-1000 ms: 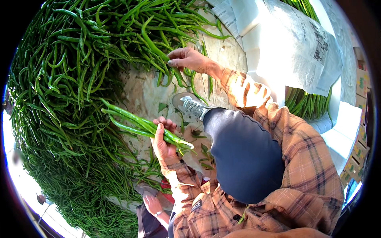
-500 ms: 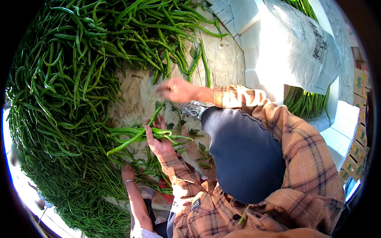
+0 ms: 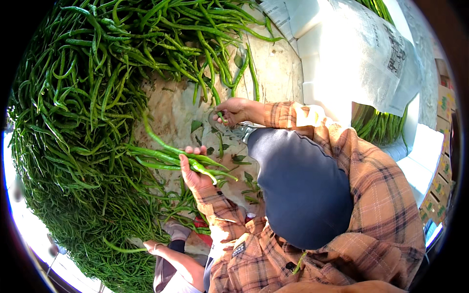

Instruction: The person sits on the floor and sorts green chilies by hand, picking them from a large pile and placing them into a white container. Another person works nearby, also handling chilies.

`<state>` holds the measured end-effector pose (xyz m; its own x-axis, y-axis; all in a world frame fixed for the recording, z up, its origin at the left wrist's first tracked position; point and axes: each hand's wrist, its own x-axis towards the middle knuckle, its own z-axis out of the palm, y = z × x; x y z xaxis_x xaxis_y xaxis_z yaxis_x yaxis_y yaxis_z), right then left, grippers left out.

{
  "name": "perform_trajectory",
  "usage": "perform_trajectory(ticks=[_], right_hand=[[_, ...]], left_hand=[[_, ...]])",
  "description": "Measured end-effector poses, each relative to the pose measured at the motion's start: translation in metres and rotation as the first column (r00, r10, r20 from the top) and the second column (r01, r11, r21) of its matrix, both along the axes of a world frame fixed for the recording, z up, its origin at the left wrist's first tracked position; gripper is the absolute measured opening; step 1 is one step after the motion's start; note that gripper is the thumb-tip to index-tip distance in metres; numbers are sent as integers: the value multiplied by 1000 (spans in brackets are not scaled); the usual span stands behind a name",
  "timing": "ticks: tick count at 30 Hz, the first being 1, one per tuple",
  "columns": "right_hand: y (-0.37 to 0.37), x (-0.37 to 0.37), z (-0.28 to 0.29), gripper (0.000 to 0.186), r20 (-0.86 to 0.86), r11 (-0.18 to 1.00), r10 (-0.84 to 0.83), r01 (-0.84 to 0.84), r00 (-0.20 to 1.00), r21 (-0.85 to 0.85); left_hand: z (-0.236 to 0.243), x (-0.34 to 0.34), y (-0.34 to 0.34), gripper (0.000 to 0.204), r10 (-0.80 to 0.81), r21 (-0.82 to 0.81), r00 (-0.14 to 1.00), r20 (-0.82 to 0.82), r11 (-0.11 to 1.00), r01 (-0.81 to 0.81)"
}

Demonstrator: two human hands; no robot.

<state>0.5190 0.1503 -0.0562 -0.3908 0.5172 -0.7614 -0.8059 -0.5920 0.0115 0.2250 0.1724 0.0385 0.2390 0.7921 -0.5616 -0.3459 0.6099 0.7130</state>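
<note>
My left hand (image 3: 192,178) is closed around a small bunch of long green chili peppers (image 3: 167,157). Their stem ends stick out to the right of the fingers, and the long bodies reach left toward the heap. Up and to the right, my right hand (image 3: 237,111) pinches one green chili pepper (image 3: 221,116). Its tip shows below the fingers. A large heap of chili peppers (image 3: 83,132) fills the left side and the top.
At the lower left another person's hand (image 3: 152,246) holds a single pepper. A white foam box (image 3: 312,49) with newspaper (image 3: 376,63) over green peppers stands at the right. Cardboard boxes (image 3: 442,161) are stacked beyond. Loose leaves lie on the pale sheet (image 3: 168,105).
My right hand has moved slightly right and now grips a pepper. In my left hand the bunch lies differently, one pepper now slanting up-left. The other person's hand has moved down with a pepper.
</note>
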Motion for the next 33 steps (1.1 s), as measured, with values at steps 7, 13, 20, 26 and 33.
perform_trajectory(ticks=[7,13,20,26,33], right_hand=[[-10,5,8,27,309,955,238,-280,921,99],[-5,22,8,35,544,846,437,-533,716,22],[49,46,0,51,983,908,126,-384,-132,-168],[53,66,-39,42,993,974,13,-228,117,14],[10,21,48,23,143,866,-136,47,980,498]], left_hand=[[16,63,-12,27,53,-55,942,332,998,-36],[11,61,-18,28,116,-221,871,478,975,-8],[11,64,-26,26,199,-262,891,408,960,-95],[-11,73,-27,17,161,-442,898,410,896,41],[-17,68,-19,17,175,-436,911,374,900,6]])
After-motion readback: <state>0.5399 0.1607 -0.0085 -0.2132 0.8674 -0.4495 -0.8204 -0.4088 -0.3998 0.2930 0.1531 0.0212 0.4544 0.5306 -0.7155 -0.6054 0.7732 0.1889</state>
